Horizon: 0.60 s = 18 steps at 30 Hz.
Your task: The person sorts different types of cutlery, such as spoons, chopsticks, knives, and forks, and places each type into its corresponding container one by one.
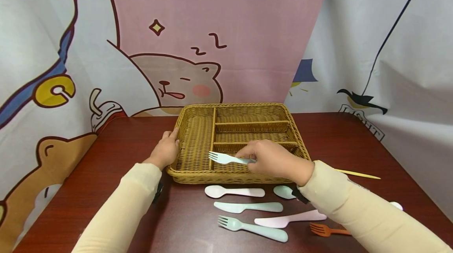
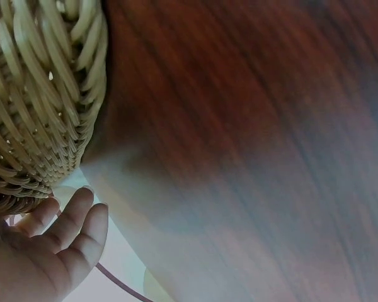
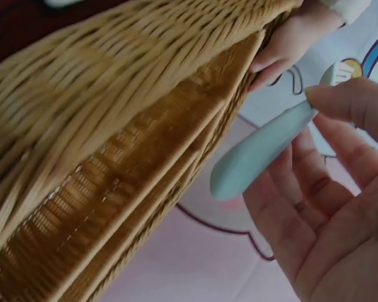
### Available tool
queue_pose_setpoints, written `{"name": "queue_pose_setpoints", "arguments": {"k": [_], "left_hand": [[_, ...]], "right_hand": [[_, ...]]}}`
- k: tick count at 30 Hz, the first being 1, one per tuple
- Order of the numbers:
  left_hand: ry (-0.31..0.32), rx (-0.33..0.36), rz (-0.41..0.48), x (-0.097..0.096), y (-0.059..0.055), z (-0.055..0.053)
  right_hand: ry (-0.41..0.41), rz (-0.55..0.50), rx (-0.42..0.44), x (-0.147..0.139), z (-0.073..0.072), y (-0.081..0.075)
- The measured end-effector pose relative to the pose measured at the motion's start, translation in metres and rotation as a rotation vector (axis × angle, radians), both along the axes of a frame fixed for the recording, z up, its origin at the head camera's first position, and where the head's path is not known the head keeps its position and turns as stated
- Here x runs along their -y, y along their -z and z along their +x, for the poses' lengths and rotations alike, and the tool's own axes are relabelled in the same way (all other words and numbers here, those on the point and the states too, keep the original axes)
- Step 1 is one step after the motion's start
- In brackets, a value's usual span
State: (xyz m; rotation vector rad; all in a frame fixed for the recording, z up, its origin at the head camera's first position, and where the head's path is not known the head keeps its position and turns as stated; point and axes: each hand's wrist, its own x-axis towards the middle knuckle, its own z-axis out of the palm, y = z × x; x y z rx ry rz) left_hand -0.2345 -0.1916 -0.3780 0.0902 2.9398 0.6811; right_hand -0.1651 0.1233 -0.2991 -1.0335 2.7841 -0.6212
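A woven basket [image 1: 194,178] with dividers stands on the table. At its left side, my left hand [image 1: 165,148] holds the rim; in the left wrist view, several fingers [image 2: 82,236] lie loosely bent beside the outer wall. Over the basket's front right compartment, my right hand [image 1: 270,160] pinches a pale mint-green fork [image 1: 226,158] between thumb and fingers. Its tines point left. The right wrist view shows the rounded end of the fork's handle [image 3: 258,154] sticking out below the thumb.
In front of the basket lie a white spoon [image 1: 235,192], a mint knife [image 1: 247,207], a green fork [image 1: 253,229], a pink knife [image 1: 290,218], a green spoon [image 1: 284,192] and an orange fork [image 1: 323,229]. A yellow utensil [image 1: 359,174] lies right. The right sleeve hides parts of some.
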Motion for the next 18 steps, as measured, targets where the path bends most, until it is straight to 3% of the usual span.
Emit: {"name": "queue_pose_setpoints", "arguments": {"k": [10, 18], "left_hand": [[0.000, 0.005, 0.015, 0.001, 0.000, 0.000], [0.002, 0.007, 0.019, 0.001, -0.002, 0.001]], "right_hand": [[0.020, 0.017, 0.082, -0.021, -0.022, 0.008], [0.004, -0.001, 0.098, -0.032, -0.036, 0.019]]}}
